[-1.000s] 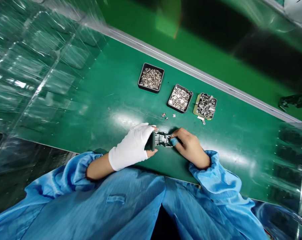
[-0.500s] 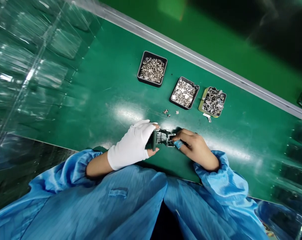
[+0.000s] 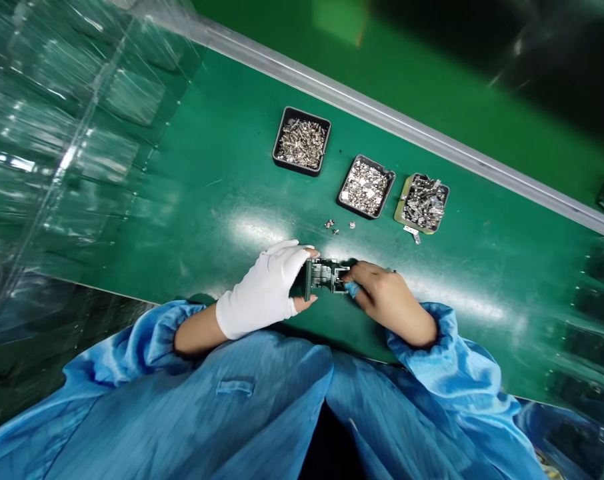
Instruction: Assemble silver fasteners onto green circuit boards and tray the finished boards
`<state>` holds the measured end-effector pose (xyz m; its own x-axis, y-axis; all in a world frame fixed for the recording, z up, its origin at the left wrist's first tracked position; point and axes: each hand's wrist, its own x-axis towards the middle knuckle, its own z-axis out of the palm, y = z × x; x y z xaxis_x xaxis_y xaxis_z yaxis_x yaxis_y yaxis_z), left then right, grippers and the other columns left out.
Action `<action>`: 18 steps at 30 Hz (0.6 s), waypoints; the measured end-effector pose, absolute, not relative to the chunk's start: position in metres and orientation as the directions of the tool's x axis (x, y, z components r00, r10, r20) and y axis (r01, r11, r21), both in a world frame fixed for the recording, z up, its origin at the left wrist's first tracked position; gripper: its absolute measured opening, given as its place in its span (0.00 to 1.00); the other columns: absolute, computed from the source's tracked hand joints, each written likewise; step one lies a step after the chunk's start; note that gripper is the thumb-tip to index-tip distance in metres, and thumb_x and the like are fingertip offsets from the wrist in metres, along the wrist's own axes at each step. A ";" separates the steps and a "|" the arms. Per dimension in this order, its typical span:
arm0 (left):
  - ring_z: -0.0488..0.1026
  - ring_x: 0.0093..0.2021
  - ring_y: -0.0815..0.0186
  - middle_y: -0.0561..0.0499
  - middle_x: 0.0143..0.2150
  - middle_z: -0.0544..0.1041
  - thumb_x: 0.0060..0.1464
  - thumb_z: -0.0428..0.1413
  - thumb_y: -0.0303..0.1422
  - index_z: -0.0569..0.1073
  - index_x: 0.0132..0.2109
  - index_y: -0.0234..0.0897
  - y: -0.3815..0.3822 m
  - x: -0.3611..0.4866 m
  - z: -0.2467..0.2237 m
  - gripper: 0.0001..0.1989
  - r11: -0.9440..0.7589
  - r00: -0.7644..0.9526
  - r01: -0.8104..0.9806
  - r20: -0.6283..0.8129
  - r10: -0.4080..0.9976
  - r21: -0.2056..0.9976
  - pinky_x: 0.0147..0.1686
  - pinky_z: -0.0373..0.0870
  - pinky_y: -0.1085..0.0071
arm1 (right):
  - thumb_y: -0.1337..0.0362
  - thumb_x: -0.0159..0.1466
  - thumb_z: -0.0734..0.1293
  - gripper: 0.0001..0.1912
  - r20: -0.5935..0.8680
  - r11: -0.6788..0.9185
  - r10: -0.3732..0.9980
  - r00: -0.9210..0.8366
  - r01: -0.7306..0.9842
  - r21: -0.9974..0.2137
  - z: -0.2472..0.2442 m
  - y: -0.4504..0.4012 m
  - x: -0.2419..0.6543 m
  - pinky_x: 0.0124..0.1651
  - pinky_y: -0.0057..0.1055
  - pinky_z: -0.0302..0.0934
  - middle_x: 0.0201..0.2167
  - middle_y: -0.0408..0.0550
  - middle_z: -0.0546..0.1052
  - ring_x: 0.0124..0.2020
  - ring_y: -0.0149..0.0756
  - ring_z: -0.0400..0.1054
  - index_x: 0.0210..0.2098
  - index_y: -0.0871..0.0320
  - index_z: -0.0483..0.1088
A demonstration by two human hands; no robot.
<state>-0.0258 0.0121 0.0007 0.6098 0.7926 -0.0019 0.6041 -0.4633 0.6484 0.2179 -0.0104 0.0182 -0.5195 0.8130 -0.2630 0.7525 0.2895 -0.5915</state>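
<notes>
In the head view, my left hand (image 3: pixel 265 290), in a white glove with bare fingertips, grips a dark green plastic housing (image 3: pixel 324 276) with slots and metal bits inside. Its thumb and fingers close on the housing's left end, around a wide flange. My right hand (image 3: pixel 389 297) is bare, with blue tape on one finger. Its fingertips are pinched together at the housing's right end. Whatever they may hold there is hidden by the fingers. Beyond the hands, a few loose small metal parts (image 3: pixel 352 225) lie on the green table.
A black tray of small metal parts (image 3: pixel 285 161) stands farthest left. Right of it are a second black tray (image 3: pixel 363 212) and a yellow-edged tray (image 3: pixel 398 215) of metal strips. A metal rail (image 3: pixel 362 105) borders the table (image 3: pixel 222 180). Stacked clear plastic trays (image 3: pixel 107 153) stand at left.
My right hand's fingers have shifted slightly and curl more over the housing's right end. The left hand keeps its hold. The whole view has moved a little.
</notes>
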 end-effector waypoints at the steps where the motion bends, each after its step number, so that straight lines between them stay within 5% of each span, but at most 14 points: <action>1: 0.67 0.57 0.47 0.39 0.53 0.72 0.48 0.59 0.36 0.64 0.55 0.33 0.012 -0.026 0.001 0.27 -0.461 0.607 0.598 0.005 0.795 0.656 0.56 0.66 0.48 | 0.73 0.63 0.58 0.12 -0.228 0.293 0.822 -0.522 0.731 -0.616 0.019 -0.010 0.221 0.40 0.33 0.62 0.37 0.49 0.74 0.39 0.40 0.69 0.41 0.57 0.70; 6: 0.68 0.57 0.53 0.39 0.54 0.72 0.51 0.59 0.40 0.63 0.52 0.36 0.011 -0.026 0.000 0.24 -0.485 0.581 0.463 0.159 0.798 0.742 0.57 0.65 0.51 | 0.64 0.67 0.61 0.09 0.018 0.282 0.919 -0.393 0.627 -0.726 0.022 -0.009 0.223 0.54 0.44 0.59 0.49 0.54 0.73 0.52 0.46 0.65 0.43 0.56 0.72; 10: 0.64 0.62 0.50 0.37 0.60 0.67 0.50 0.60 0.45 0.58 0.58 0.37 0.008 -0.031 0.002 0.33 -0.510 0.588 0.387 0.221 0.778 0.768 0.59 0.62 0.49 | 0.60 0.67 0.63 0.07 0.011 0.161 0.949 -0.314 0.455 -0.876 0.030 -0.013 0.207 0.48 0.38 0.65 0.40 0.51 0.74 0.42 0.39 0.71 0.36 0.56 0.69; 13: 0.61 0.63 0.48 0.35 0.63 0.62 0.50 0.58 0.47 0.53 0.64 0.35 0.009 -0.030 0.004 0.40 -0.523 0.592 0.439 0.204 0.780 0.730 0.59 0.62 0.49 | 0.63 0.65 0.64 0.04 0.115 0.323 0.920 -0.375 0.558 -0.764 0.037 -0.020 0.194 0.60 0.47 0.55 0.39 0.49 0.75 0.44 0.40 0.69 0.36 0.56 0.68; 16: 0.65 0.60 0.48 0.36 0.60 0.67 0.53 0.56 0.41 0.58 0.62 0.34 0.012 -0.023 0.005 0.33 -0.600 0.625 0.501 0.218 0.749 0.624 0.57 0.64 0.50 | 0.67 0.65 0.62 0.06 0.189 0.553 0.810 -0.555 0.615 -0.563 0.040 -0.025 0.192 0.66 0.53 0.41 0.43 0.50 0.75 0.52 0.42 0.66 0.41 0.55 0.69; 18: 0.68 0.56 0.48 0.37 0.55 0.71 0.52 0.57 0.40 0.63 0.58 0.33 0.015 -0.020 0.006 0.29 -0.645 0.666 0.501 0.219 0.713 0.577 0.55 0.67 0.50 | 0.65 0.66 0.62 0.07 0.202 0.556 0.814 -0.545 0.628 -0.544 0.037 -0.023 0.202 0.64 0.49 0.48 0.45 0.50 0.75 0.52 0.41 0.66 0.42 0.54 0.70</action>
